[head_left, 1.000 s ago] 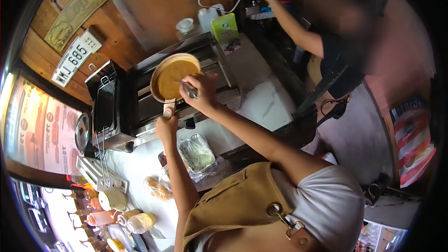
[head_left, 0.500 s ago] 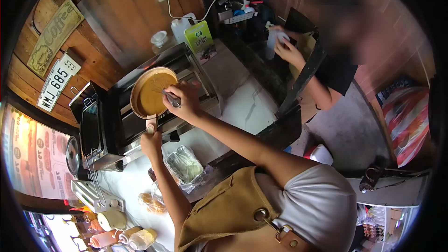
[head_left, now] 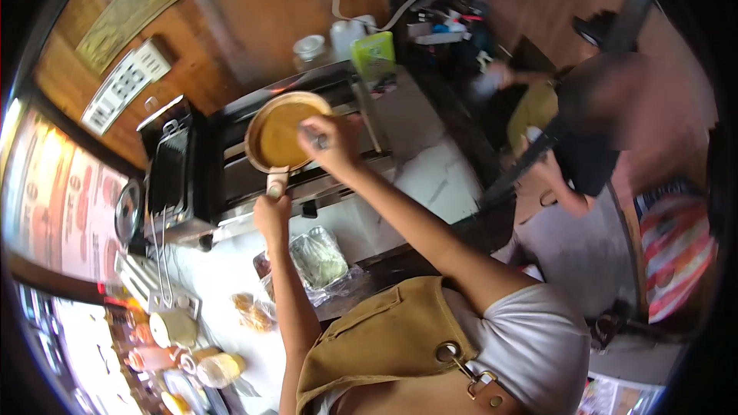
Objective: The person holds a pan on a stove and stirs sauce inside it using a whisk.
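Note:
A round pan [head_left: 260, 155] of yellow-brown liquid sits over the black stove [head_left: 231, 188]. Its short handle [head_left: 277, 181] points toward me, and my left hand [head_left: 272, 214] is wrapped round the end of it. Over the right side of the pan, my right hand [head_left: 332, 142] is closed on the grey handle of a whisk [head_left: 317, 139]. The whisk's wires are blurred and mostly out of sight. Below the stove, a plastic-wrapped tray [head_left: 318, 258] lies on the white counter [head_left: 204, 277], right of my left forearm.
A black fryer with a wire basket [head_left: 171, 165] adjoins the stove at left. Squeeze bottles [head_left: 154, 358] and a jar [head_left: 220, 370] stand lower left. Behind the stove are a green packet [head_left: 373, 58] and a plastic jug [head_left: 350, 37]. A co-worker [head_left: 592, 131] is at the right.
The view has swung left and back again. My hands stay on the pan handle and whisk. The co-worker's arm has come back from the rear shelf, and that person now holds something pale and blurred.

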`<state>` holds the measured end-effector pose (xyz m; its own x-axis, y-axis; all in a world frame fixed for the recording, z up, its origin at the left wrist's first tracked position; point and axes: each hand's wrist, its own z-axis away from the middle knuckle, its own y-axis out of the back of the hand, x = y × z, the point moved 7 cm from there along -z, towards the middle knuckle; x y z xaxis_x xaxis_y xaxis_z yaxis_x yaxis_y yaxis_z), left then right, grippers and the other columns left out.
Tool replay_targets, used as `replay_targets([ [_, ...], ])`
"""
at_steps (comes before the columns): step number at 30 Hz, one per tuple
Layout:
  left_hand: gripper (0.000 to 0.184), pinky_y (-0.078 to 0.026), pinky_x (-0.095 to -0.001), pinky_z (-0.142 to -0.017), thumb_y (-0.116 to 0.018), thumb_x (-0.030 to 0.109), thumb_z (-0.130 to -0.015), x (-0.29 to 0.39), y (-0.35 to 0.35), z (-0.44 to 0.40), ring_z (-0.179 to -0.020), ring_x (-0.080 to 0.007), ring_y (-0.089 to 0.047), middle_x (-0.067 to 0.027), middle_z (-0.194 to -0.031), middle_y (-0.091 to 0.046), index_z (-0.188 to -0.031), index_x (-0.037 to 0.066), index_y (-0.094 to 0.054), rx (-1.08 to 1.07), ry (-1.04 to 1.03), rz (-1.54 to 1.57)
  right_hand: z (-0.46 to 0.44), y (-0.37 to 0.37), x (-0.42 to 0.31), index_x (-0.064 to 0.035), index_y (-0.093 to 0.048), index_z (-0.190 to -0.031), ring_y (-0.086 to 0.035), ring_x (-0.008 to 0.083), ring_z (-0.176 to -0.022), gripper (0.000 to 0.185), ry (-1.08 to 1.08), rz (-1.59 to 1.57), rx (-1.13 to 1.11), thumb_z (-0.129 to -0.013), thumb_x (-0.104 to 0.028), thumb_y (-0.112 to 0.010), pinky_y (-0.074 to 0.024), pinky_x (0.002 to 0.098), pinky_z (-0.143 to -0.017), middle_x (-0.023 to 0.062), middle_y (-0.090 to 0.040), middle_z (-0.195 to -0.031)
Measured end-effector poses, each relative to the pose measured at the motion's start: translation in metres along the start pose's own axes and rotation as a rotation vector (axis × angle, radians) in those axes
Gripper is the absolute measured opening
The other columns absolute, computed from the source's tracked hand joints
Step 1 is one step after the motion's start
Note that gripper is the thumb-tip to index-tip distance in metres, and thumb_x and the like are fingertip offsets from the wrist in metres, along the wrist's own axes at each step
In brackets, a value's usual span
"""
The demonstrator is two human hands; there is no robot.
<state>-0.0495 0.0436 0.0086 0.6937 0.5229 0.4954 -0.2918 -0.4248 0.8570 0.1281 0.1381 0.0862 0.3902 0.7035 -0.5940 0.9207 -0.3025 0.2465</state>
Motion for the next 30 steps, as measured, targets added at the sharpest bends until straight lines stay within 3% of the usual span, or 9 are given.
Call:
replay_targets([
  [2, 0.031, -0.044, -0.0439, -0.066, -0.058, 0.028, -0.061, -0.007, -0.007, -0.003, -0.071, -0.0392, -0.057, -0.0244, -0.07, -0.058, -0.066, -0.003, -0.06, -0.013, 0.013, 0.012, -0.01, 0.021, -0.008, -0.0109, -0.059, -0.073, -0.058, 0.0168, -0.06, 0.013, 0.021, -0.029, 0.029, -0.063, -0.016, -0.068, -0.0412, 0.0285, -0.057, 0.0026, -0.06, -0.062],
  [4, 0.03, -0.044, -0.0435, -0.068, -0.058, 0.027, -0.062, -0.006, -0.006, -0.002, -0.072, -0.0385, -0.057, -0.0232, -0.072, -0.059, -0.068, -0.003, -0.06, -0.015, 0.035, -0.018, -0.01, 0.023, 0.0, -0.0127, -0.058, -0.068, -0.056, 0.0179, -0.066, 0.011, -0.065, -0.015, -0.045, -0.065, -0.019, -0.065, -0.0353, 0.0362, -0.067, 0.0023, -0.059, -0.064],
  [9, 0.024, -0.046, -0.0432, -0.066, -0.055, 0.02, -0.061, -0.003, 0.0, 0.0, -0.069, -0.0371, -0.058, -0.0224, -0.07, -0.059, -0.067, -0.002, -0.06, 0.008, 0.032, 0.063, -0.005, 0.022, -0.028, -0.0143, -0.058, -0.067, -0.058, 0.014, -0.067, 0.011, -0.118, -0.01, -0.24, -0.065, -0.022, -0.065, -0.0305, 0.0321, -0.071, -0.0032, -0.061, -0.068],
  [12, 0.022, -0.046, -0.0424, -0.065, -0.055, 0.019, -0.061, -0.003, 0.001, 0.0, -0.07, -0.0365, -0.058, -0.022, -0.071, -0.059, -0.067, -0.002, -0.061, 0.019, 0.034, 0.052, 0.0, -0.004, -0.015, -0.0154, -0.059, -0.068, -0.058, 0.0125, -0.066, 0.008, -0.052, -0.115, -0.207, -0.065, -0.018, -0.066, -0.0327, 0.0293, -0.069, -0.003, -0.061, -0.068],
  [17, 0.022, -0.047, -0.0416, -0.066, -0.055, 0.018, -0.061, -0.004, 0.0, -0.002, -0.07, -0.0361, -0.059, -0.0215, -0.072, -0.06, -0.067, -0.002, -0.061, -0.011, 0.07, 0.052, -0.009, -0.005, -0.001, -0.0151, -0.059, -0.069, -0.056, 0.0133, -0.066, 0.009, -0.011, 0.082, -0.037, -0.064, -0.017, -0.067, -0.0323, 0.0304, -0.071, -0.0028, -0.06, -0.063],
  [20, 0.021, -0.047, -0.0411, -0.066, -0.054, 0.017, -0.06, -0.005, 0.0, -0.004, -0.07, -0.0365, -0.059, -0.0216, -0.073, -0.06, -0.068, -0.002, -0.061, -0.014, 0.067, 0.053, -0.006, 0.009, -0.02, -0.0147, -0.059, -0.068, -0.056, 0.0133, -0.066, 0.01, -0.027, 0.113, -0.115, -0.063, -0.017, -0.067, -0.0324, 0.0309, -0.071, -0.0028, -0.059, -0.063],
  [24, 0.021, -0.047, -0.0411, -0.064, -0.054, 0.016, -0.059, -0.006, -0.005, -0.002, -0.069, -0.0363, -0.059, -0.0216, -0.072, -0.059, -0.067, -0.002, -0.061, -0.011, 0.049, 0.066, -0.003, 0.001, -0.025, -0.0143, -0.06, -0.067, -0.057, 0.0141, -0.063, 0.008, -0.181, -0.208, -0.246, -0.063, -0.017, -0.067, -0.0337, 0.0285, -0.071, -0.0014, -0.059, -0.062],
  [28, 0.02, -0.047, -0.0415, -0.064, -0.054, 0.015, -0.059, -0.002, 0.0, 0.0, -0.068, -0.0364, -0.058, -0.0215, -0.071, -0.059, -0.067, -0.002, -0.061, 0.043, 0.032, 0.068, -0.005, -0.006, 0.004, -0.0131, -0.06, -0.068, -0.059, 0.0145, -0.063, 0.008, -0.022, -0.02, -0.042, -0.064, -0.017, -0.066, -0.0356, 0.0254, -0.066, 0.0011, -0.06, -0.064],
  [30, 0.02, -0.047, -0.0417, -0.064, -0.054, 0.015, -0.059, -0.003, 0.001, -0.001, -0.068, -0.0364, -0.058, -0.0213, -0.07, -0.059, -0.066, -0.002, -0.06, 0.013, 0.046, 0.073, -0.007, 0.007, 0.02, -0.0083, -0.06, -0.069, -0.06, 0.0149, -0.056, 0.006, -0.108, -0.087, -0.001, -0.066, -0.011, -0.064, -0.0427, 0.0249, -0.057, 0.0044, -0.06, -0.059],
])
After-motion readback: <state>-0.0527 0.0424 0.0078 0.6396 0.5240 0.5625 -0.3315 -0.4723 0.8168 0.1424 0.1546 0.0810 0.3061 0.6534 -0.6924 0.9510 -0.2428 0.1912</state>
